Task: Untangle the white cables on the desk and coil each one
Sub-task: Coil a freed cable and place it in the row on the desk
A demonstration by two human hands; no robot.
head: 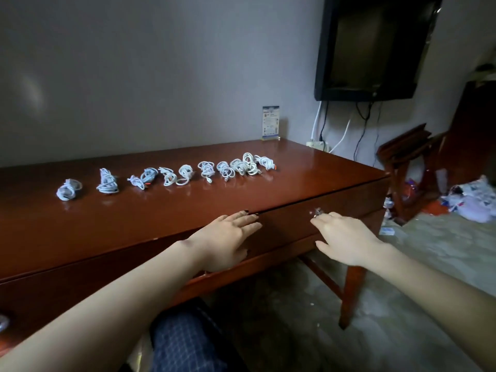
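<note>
Several white cables lie in a row across the glossy brown desk (pixel 308 167), each bunched into a small coil, from the leftmost bundle (pixel 68 189) to the rightmost bundle (pixel 265 161). My left hand (pixel 228 237) reaches over the desk's front edge with straight fingers and holds nothing. My right hand (pixel 346 237) is stretched out in front of the drawer, fingers straight, its fingertips by the small metal drawer knob (pixel 318 211). Both hands are well short of the cables.
A small card stand (pixel 270 123) sits at the desk's back edge by the wall. A dark TV (pixel 373 47) hangs on the wall at right, with wires below. A wooden chair (pixel 408 162) and floor clutter (pixel 472 202) lie to the right.
</note>
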